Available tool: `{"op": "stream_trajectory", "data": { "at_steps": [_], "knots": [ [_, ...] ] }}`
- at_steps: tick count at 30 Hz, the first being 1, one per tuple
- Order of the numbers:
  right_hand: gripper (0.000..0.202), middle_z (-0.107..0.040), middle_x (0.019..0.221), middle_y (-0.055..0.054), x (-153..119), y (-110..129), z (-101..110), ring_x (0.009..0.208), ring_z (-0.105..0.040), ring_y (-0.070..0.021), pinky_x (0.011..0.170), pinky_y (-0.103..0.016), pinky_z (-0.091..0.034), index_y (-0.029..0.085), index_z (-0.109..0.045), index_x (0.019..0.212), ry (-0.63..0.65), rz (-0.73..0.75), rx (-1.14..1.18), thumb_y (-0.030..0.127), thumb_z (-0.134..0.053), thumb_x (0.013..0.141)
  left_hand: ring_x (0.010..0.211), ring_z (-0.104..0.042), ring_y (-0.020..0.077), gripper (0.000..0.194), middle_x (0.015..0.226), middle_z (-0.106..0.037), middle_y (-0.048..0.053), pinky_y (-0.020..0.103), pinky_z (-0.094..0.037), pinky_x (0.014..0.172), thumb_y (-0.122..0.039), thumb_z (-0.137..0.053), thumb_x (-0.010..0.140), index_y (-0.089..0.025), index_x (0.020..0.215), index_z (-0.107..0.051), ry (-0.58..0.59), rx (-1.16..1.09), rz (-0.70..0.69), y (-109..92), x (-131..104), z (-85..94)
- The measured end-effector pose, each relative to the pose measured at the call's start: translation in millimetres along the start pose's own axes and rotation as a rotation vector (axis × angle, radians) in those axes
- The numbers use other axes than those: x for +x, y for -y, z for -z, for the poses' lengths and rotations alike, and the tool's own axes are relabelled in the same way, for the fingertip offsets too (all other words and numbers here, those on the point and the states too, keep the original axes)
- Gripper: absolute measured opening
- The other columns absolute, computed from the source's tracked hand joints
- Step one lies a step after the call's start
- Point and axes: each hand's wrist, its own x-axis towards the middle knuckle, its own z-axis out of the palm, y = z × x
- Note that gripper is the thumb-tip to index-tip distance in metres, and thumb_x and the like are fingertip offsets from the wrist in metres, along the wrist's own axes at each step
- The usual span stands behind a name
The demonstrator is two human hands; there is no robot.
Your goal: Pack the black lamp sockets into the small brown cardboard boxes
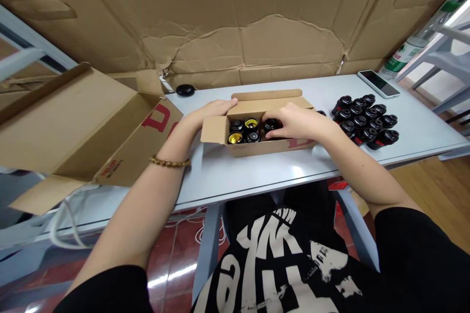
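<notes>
A small open cardboard box (pixel 253 149) stands on the table, with black cylindrical pieces (pixel 253 137) in it. Two of these show a yellow, cup-like inside (pixel 251 124). My left hand (pixel 219 107) is closed on the box's back left corner, by the raised rear flap (pixel 264 102); part of its fingers is hidden. Over the box's right half, my right hand (pixel 292 121) reaches in, thumb and fingers curled around a black cylindrical piece (pixel 271 125). The hand and forearm cover the box's right end.
Several black pieces with red parts (pixel 362 120) stand grouped on the white table (pixel 220 181) at right. Behind them lie a phone (pixel 378 83) and a bottle (pixel 406 54). A larger open carton (pixel 135 142) stands at left, near a black round object (pixel 185 90). Cardboard (pixel 257 44) walls the back.
</notes>
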Motion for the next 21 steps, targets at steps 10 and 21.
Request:
{"op": "stream_trajectory", "data": {
  "at_steps": [10, 21],
  "knots": [
    [0.039, -0.074, 0.079, -0.003, -3.4, 1.8, 2.7, 0.076, -0.066, -0.0212, 0.069, -0.032, -0.041, 0.024, -0.077, 0.134, -0.001, -0.011, 0.019, 0.039, -0.075, 0.098, 0.116, -0.074, 0.0373, 0.078, 0.127, -0.082, 0.015, 0.043, -0.058, 0.106, -0.083, -0.039, 0.098, -0.02, 0.112, -0.083, -0.009, -0.025, 0.027, -5.0, -3.3, 0.3],
    [0.034, -0.079, 0.076, -0.001, -8.1, 9.4, 11.0, 0.063, -0.066, -0.0174, 0.067, -0.032, -0.042, 0.021, -0.076, 0.122, 0.105, 0.043, 0.138, 0.048, -0.061, 0.107, 0.118, -0.074, 0.0366, 0.08, 0.13, -0.083, 0.014, 0.043, -0.056, 0.109, -0.084, -0.036, 0.1, -0.021, 0.116, -0.082, 0.03, 0.007, 0.016, -5.6, -3.3, 2.8]
  ]
}}
